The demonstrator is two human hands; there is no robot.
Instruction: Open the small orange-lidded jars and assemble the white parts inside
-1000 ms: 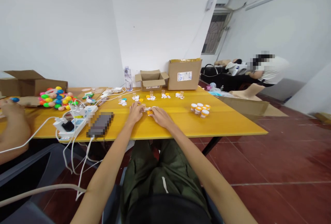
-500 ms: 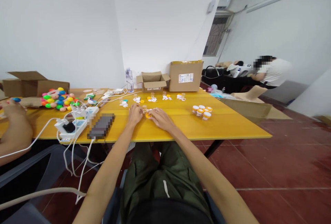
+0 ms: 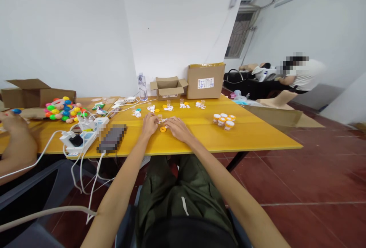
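On the table, my left hand (image 3: 150,124) rests with bent, loosely parted fingers beside a small pile of white pieces (image 3: 163,121). My right hand (image 3: 177,128) is on the other side of that pile, its fingers apart and its tips at the pieces. A small clear cup (image 3: 159,117) stands just behind the pile, between the hands. An orange lid (image 3: 162,129) lies flat on the table in front of the pile, touched by neither hand as far as I can see. What the fingertips touch is partly hidden.
Similar cups with white pieces (image 3: 200,105) and lids line the back. Several orange-lidded jars (image 3: 224,119) stand to the right. Cardboard boxes (image 3: 206,82) are behind. Leftward are a phone (image 3: 113,139), a power strip (image 3: 98,128), colourful balls (image 3: 65,110) and another person's arm (image 3: 18,141).
The orange lid, under my right fingers before, now lies on the table by itself. My right hand has shifted slightly away from it towards the white pieces. My left hand stays nearly in place.
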